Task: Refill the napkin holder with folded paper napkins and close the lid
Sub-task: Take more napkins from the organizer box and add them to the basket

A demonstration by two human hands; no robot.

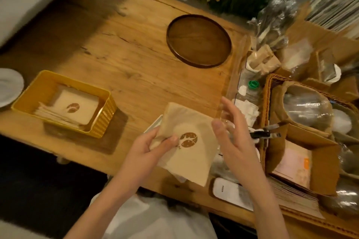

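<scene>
A beige folded paper napkin (191, 153) with a brown bean logo hangs above the table's front edge. My left hand (153, 146) pinches its left edge, thumb on top next to the logo. My right hand (232, 134) hovers just right of the napkin with fingers spread and relaxed, holding nothing. At the left stands the yellow napkin holder (104, 116), an open basket-like box with a stack of the same logo napkins (75, 107) inside. No lid can be made out.
A round dark wooden tray (199, 40) lies on the wooden table (126, 54) at the back. A wicker basket (269, 91) and cardboard boxes with plastic-wrapped items crowd the right side. A white plate (8, 87) sits at the far left, and a white device (230, 193) near the front.
</scene>
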